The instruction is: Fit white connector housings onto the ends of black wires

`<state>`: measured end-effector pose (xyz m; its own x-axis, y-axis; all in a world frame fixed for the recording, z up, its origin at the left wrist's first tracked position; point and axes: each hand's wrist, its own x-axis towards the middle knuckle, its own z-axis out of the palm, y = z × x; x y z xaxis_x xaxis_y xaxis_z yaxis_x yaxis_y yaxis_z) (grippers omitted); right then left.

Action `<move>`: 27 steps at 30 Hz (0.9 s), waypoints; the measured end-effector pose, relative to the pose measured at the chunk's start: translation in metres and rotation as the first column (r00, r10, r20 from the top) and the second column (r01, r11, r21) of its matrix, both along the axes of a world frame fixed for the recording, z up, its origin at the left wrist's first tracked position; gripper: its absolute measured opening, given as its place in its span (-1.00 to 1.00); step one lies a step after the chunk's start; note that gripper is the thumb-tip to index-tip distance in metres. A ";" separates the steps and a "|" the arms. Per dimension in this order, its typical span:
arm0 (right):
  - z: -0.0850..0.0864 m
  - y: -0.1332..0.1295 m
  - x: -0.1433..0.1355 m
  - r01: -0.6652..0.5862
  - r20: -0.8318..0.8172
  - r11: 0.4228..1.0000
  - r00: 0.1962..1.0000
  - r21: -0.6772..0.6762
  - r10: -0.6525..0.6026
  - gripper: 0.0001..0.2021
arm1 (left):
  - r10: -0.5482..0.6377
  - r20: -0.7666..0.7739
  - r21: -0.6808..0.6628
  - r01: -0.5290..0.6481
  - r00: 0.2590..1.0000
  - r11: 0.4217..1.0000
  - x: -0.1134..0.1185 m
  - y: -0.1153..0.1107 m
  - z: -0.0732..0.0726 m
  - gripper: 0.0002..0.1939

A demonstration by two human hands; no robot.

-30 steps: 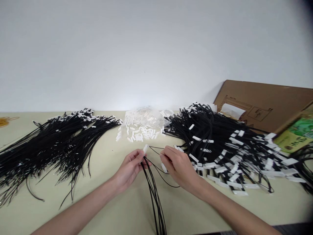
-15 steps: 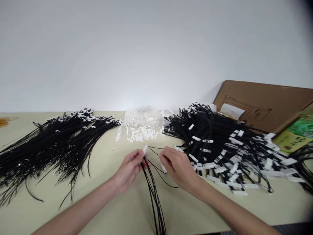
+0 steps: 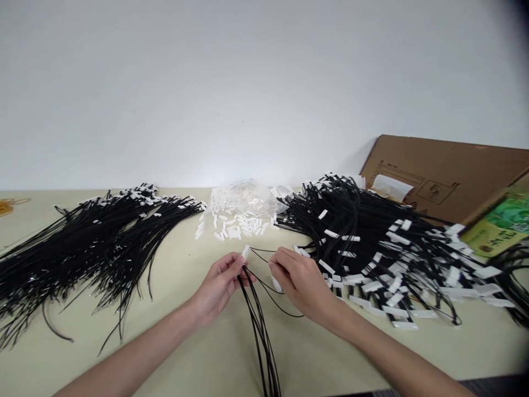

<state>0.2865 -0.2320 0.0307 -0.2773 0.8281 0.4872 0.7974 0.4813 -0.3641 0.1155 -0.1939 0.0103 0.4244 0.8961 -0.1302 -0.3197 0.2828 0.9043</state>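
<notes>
A white connector is pinched between the thumb and fingers of my left hand, near the middle of the table. Black cables hang from that hand down to the bottom edge of the view. My right hand, closed, holds thin black wires just right of the connector; their ends are hidden by the fingers. A white tag lies beside the right hand's fingers, partly hidden. Beyond both hands, loose white connectors lie scattered in front of a clear plastic bag.
Black cables with white ends spread over the left side. A large heap of black cables with white tags fills the right. Behind it leans a brown cardboard box, near a green and yellow package. A white wall stands behind the table.
</notes>
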 end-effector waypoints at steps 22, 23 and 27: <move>-0.001 -0.001 0.001 -0.060 -0.005 0.998 0.998 0.013 0.060 -0.80 | -0.003 -0.034 0.008 0.003 0.999 1.000 0.001 0.000 0.001 -0.82; -0.001 -0.001 0.001 -0.061 -0.005 0.998 0.998 0.014 0.061 -0.80 | -0.005 -0.034 0.009 0.005 0.999 1.000 0.001 0.000 0.001 -0.82; -0.001 -0.001 0.000 -0.044 -0.016 0.999 0.999 0.009 0.044 -0.81 | -0.016 -0.040 0.011 0.017 0.999 1.000 0.001 0.001 0.000 -0.81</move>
